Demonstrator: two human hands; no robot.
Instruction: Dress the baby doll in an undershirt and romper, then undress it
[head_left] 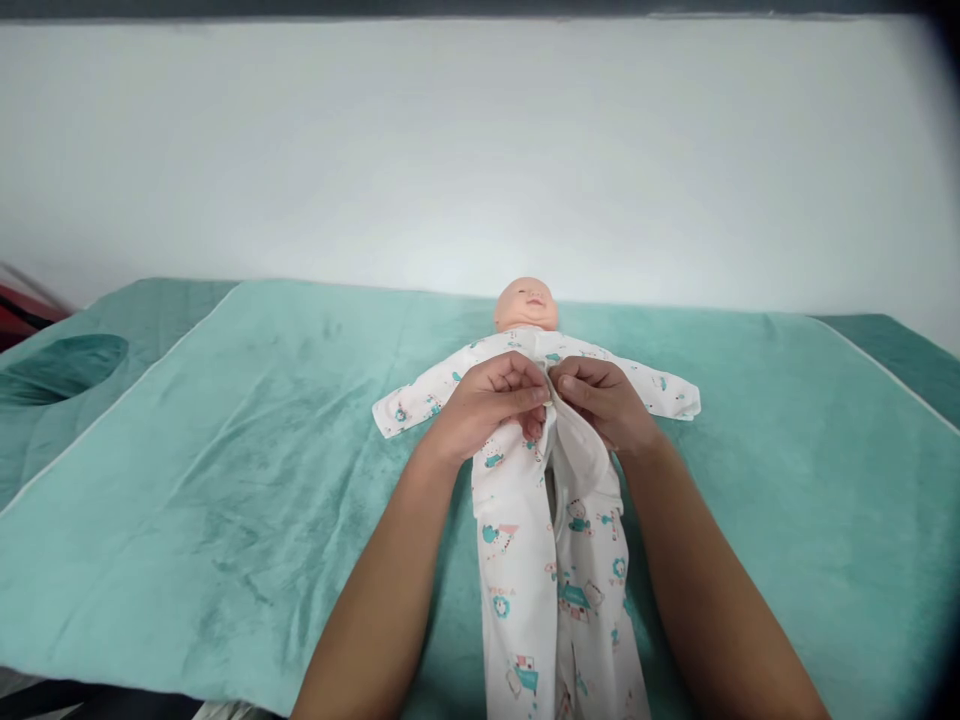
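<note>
A baby doll [526, 303] lies on its back, its head toward the wall, dressed in a white printed top [420, 398] with both sleeves spread wide. White printed pants [517, 600] cover the lower part and run off the bottom of the view. At the chest, my left hand [506, 395] pinches one front edge of the top, close to a small yellowish fastener. Opposite it, my right hand [600, 400] grips the other edge, with the plain inner side of that flap folded outward below. The fingertips of both hands nearly meet. Below them the front gapes open.
A green plush cover [225, 480] is spread under the doll, wrinkled on the left. Behind it rises a white wall [480, 150]. At the far left are a round hole [64, 368] in the darker green padding and a red item [22, 318].
</note>
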